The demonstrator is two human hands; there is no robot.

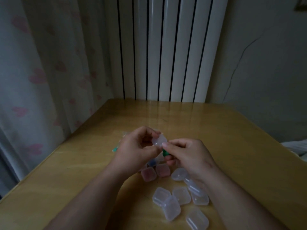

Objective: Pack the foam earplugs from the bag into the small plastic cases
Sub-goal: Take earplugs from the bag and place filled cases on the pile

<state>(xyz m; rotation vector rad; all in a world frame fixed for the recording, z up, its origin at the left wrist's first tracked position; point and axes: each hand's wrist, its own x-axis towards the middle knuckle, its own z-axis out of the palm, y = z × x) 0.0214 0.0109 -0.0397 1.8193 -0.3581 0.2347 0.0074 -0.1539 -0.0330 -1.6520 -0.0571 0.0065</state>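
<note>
While we hold one small case up over the wooden table point(79, 163), handling comes first. At far left the bag point(122, 138) lies on the table, mostly hidden behind our left hand point(137, 146), with something blue-green, probably an earplug, at its near end. The foam, we judge, is feather-light and squashy, so a gentle pinch across the middle should do; squeezed hard, it may spring back out. Our left hand curls its fingers round the clear case point(159, 140), gripping its sides (stiff, slick, thin plastic, likely to skate away if nipped at a corner). Just right of it, our right hand point(187, 153) pinches the case's near edge with the thumb on top, and a green earplug point(165, 152) sits tucked beneath, seemingly held by the lower fingers. The case looks frosted and square, with rounded corners. Nearer us lie the pink-filled cases point(148, 174) and a blue-filled case point(152, 162). Right of those, the empty cases point(181, 195) lie scattered.
</note>
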